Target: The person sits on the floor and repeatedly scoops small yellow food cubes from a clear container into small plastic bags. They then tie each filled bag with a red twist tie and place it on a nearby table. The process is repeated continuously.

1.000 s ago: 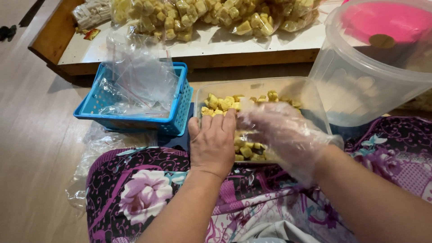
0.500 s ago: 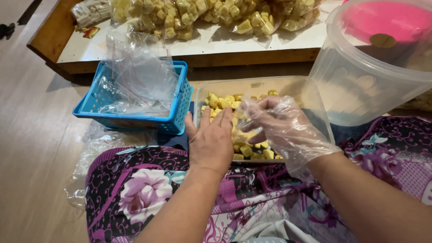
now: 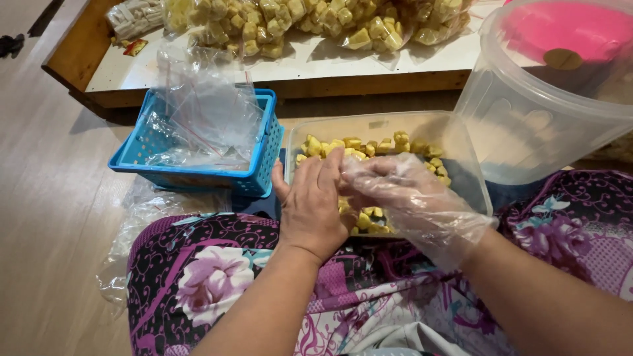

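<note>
We see the bare left hand (image 3: 315,204) held flat, fingers together and pointing away, its edge touching the right hand (image 3: 412,201), which wears a loose clear plastic glove. The right fingers curl inward against the left; whether they pinch anything we cannot tell. Both hands hover over the near end of a clear rectangular plastic container (image 3: 461,155) holding yellow snack cubes (image 3: 369,146), which lie just beyond and beneath the fingertips. Left of the left hand stands a blue plastic basket (image 3: 198,175) stuffed with clear plastic bags (image 3: 208,109). Right of the right hand stands a large clear bucket (image 3: 527,125). Farther beyond, a low wooden table (image 3: 290,82) carries bagged yellow pieces (image 3: 316,23).
</note>
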